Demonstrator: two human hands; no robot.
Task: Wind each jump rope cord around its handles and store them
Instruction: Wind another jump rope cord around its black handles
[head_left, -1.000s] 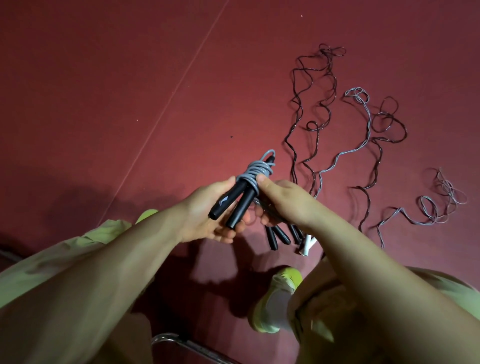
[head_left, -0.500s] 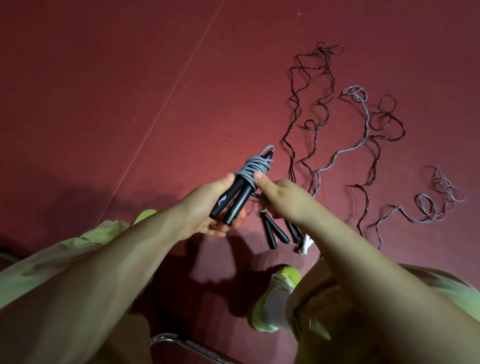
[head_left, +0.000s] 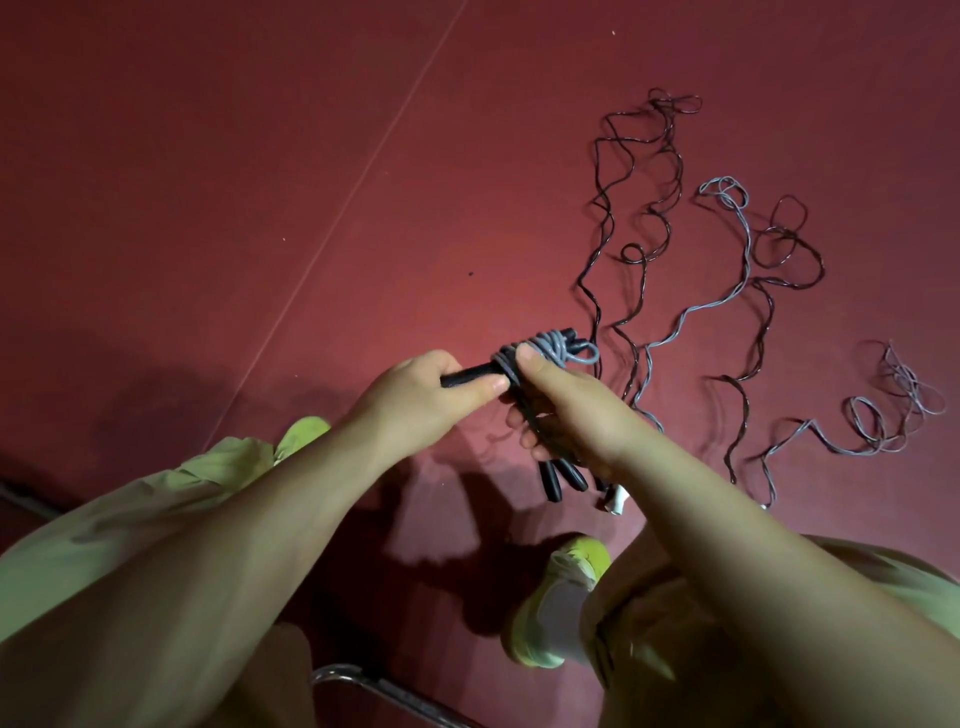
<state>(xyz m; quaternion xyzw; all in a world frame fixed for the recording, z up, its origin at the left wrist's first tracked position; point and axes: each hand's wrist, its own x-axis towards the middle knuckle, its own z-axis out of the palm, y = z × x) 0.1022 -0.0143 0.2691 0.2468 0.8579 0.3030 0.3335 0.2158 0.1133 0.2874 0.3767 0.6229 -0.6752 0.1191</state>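
The floor (head_left: 260, 182) is a matt dark-red surface, faintly grained, perhaps rubber sports flooring. The black handles (head_left: 467, 373) look like smooth matt plastic or foam. The grey cord (head_left: 550, 349) wound on them has a slight plastic sheen, as do the loose dark cords (head_left: 639, 171). The chair frame (head_left: 384, 691) is glossy chromed metal tube. The trousers (head_left: 104, 545) are matt woven cloth; the shoe (head_left: 550, 608) is soft fabric.

Wound rope bundle (head_left: 540, 356) turned from upright to near-horizontal between hands.
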